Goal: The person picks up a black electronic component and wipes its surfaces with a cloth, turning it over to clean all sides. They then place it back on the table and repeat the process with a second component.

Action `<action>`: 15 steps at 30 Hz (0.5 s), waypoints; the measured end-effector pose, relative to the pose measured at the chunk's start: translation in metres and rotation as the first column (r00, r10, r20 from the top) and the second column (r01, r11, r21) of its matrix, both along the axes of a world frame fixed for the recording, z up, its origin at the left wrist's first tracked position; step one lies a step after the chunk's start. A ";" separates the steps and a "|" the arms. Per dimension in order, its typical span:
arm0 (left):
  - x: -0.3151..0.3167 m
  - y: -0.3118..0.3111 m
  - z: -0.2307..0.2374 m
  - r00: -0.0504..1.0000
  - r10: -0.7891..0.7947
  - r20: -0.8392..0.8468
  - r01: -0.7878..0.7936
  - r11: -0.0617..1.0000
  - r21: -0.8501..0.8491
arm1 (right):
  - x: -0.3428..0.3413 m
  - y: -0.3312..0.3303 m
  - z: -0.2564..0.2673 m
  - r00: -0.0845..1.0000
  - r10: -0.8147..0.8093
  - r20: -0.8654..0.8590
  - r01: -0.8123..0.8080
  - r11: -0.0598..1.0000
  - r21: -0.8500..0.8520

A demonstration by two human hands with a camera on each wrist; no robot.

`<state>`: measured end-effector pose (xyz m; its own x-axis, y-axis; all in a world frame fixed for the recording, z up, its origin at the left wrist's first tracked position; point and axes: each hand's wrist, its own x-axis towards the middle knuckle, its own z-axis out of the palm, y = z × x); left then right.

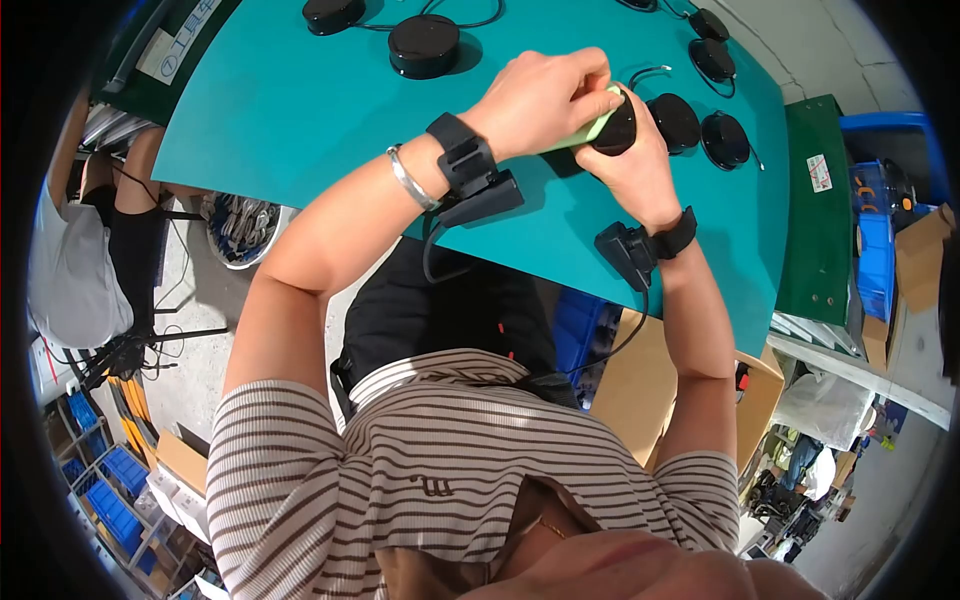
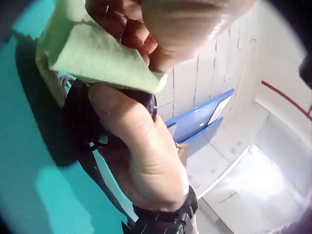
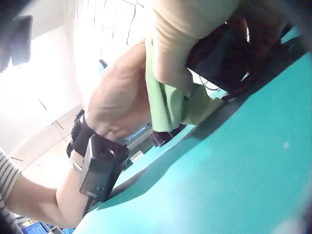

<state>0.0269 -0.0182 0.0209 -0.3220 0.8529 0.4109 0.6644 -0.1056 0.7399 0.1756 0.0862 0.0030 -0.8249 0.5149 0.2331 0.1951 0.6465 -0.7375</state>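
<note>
A light green cloth [image 1: 598,128] is pinched in the left hand [image 1: 540,100], pressed against the black round object [image 1: 617,130] that the right hand [image 1: 643,172] grips. In the left wrist view the cloth [image 2: 97,58] hangs folded from the left hand [image 2: 190,27], over the object's edge, and the right thumb [image 2: 126,114] lies against the object's side. The right wrist view shows the cloth [image 3: 165,105] between the left hand [image 3: 119,95] and the right hand [image 3: 180,34], with the dark object [image 3: 219,56] partly hidden by the right hand.
More black round objects with cables lie on the green table [image 1: 330,130], at the back left [image 1: 424,46] and to the right [image 1: 725,139]. A basket of cables [image 1: 243,230] stands left of the table, near a seated person [image 1: 85,260]. Blue bins [image 1: 875,250] are at the right.
</note>
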 end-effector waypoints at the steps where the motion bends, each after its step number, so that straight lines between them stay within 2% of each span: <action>1: 0.004 -0.003 0.002 0.999 -0.031 -0.025 0.031 1.000 0.001 | 0.000 0.001 -0.001 1.000 0.002 -0.010 -0.003 1.000 -0.024; 3: 0.011 -0.007 0.005 0.998 -0.061 -0.010 0.061 0.998 0.009 | -0.001 0.003 -0.002 1.000 -0.003 0.002 0.003 0.999 -0.033; 5: 0.012 -0.008 0.008 0.994 -0.088 -0.066 0.085 0.995 -0.050 | -0.001 0.005 -0.004 1.000 0.005 0.009 -0.004 0.996 -0.090; 8: 0.010 -0.005 0.007 0.996 -0.060 0.069 0.063 0.997 -0.043 | -0.004 0.001 0.004 0.999 -0.035 0.020 0.038 0.979 -0.200; 9: 0.009 -0.003 0.008 0.991 -0.037 0.127 0.043 0.998 -0.044 | -0.004 0.002 0.002 0.999 -0.034 0.017 0.036 0.979 -0.201; 11: 0.004 0.002 0.001 0.987 -0.010 0.157 0.010 1.000 0.004 | -0.002 0.006 -0.005 1.000 -0.027 -0.006 0.027 0.999 -0.032; 15: 0.004 -0.001 0.004 0.978 -0.018 0.208 0.026 0.999 -0.033 | -0.001 0.005 -0.011 0.999 -0.008 -0.048 0.006 0.999 -0.040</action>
<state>0.0313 -0.0191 0.0247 -0.3782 0.8734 0.3068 0.4938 -0.0899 0.8649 0.1745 0.0916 -0.0076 -0.8094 0.5304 0.2521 0.1631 0.6155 -0.7711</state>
